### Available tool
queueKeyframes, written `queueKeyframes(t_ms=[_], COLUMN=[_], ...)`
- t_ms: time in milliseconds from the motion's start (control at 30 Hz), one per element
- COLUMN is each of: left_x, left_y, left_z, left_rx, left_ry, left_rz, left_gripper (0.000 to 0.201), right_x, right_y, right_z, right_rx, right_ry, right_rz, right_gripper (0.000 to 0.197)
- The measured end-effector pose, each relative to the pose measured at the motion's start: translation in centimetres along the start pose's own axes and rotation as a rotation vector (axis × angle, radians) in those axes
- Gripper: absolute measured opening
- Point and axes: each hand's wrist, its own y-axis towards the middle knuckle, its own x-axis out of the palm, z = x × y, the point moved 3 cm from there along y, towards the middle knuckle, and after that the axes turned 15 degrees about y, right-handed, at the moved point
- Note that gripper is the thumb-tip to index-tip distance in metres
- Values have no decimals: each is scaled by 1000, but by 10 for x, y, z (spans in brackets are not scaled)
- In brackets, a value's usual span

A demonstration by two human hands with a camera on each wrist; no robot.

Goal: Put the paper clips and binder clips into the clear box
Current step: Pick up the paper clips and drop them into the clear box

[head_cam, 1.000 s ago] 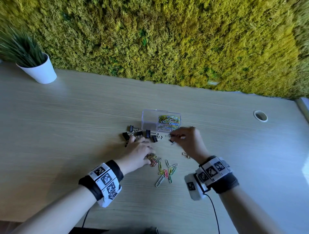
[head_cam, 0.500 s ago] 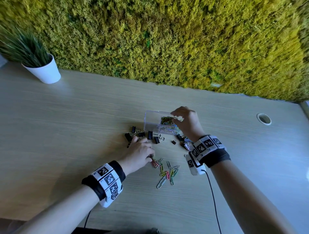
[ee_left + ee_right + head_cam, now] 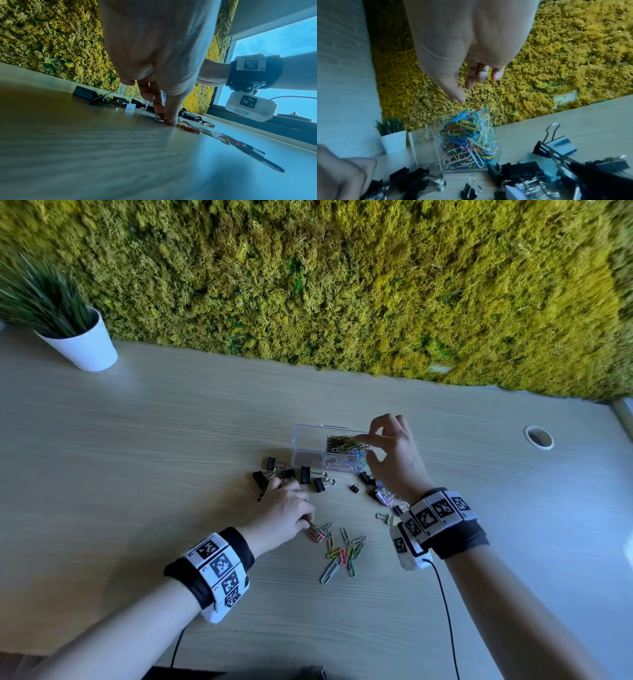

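Note:
The clear box (image 3: 308, 446) stands mid-table, its right end filled with coloured paper clips (image 3: 346, 445). My right hand (image 3: 363, 449) hovers over that end with fingers spread and nothing in them; in the right wrist view its thumb and fingers (image 3: 464, 93) hang just above the box (image 3: 423, 146) and the clips (image 3: 467, 138). My left hand (image 3: 306, 522) rests on the table and pinches paper clips at the edge of a loose pile (image 3: 342, 553); the pinch (image 3: 164, 119) shows in the left wrist view. Black binder clips (image 3: 305, 474) lie in front of the box.
More binder clips (image 3: 376, 494) lie under my right wrist, seen close in the right wrist view (image 3: 556, 148). A white plant pot (image 3: 78, 344) stands at the far left. A moss wall (image 3: 342, 285) backs the table. A cable hole (image 3: 538, 437) is at the right.
My right hand rose from the binder clips to above the box's right end and spread its fingers. My left hand stayed on the loose paper clips.

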Motion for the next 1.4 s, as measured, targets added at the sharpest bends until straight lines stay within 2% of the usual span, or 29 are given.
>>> queueKeyframes(t_ms=[167,333,533,700,833,933,1133,1300,1400], left_x=[-1,-3,-3,-12,-55,-83,-86,-73,-73], left_y=[2,1,2,9,36,67,109,115,110], left_z=[0,3,4,-1,-8,-12,-5,1,1], left_rx=[11,39,40,-26,-14,-27,-71,-76,-43], left_ry=[17,53,37,-144,-202,-242,-182,-159,-155], left_rz=[-25,-55,-53,80,281,370,382,353,377], left_gripper=[12,16,18,15,15,18,14,11,20], right_x=[4,6,8,-7,-19,-23,-23,-19,-15], right_y=[-5,1,6,-1,-11,-20,-40,-50,-49], right_z=[5,7,8,10,13,16,19,20,14], right_rx=[7,27,62,71,90,103,128,139,124], right_ry=[-84,-27,-3,74,86,84,112,118,88], right_rz=[-142,-95,-48,101,196,230,250,243,230], right_gripper=[20,6,12,22,17,15,13,12,18])
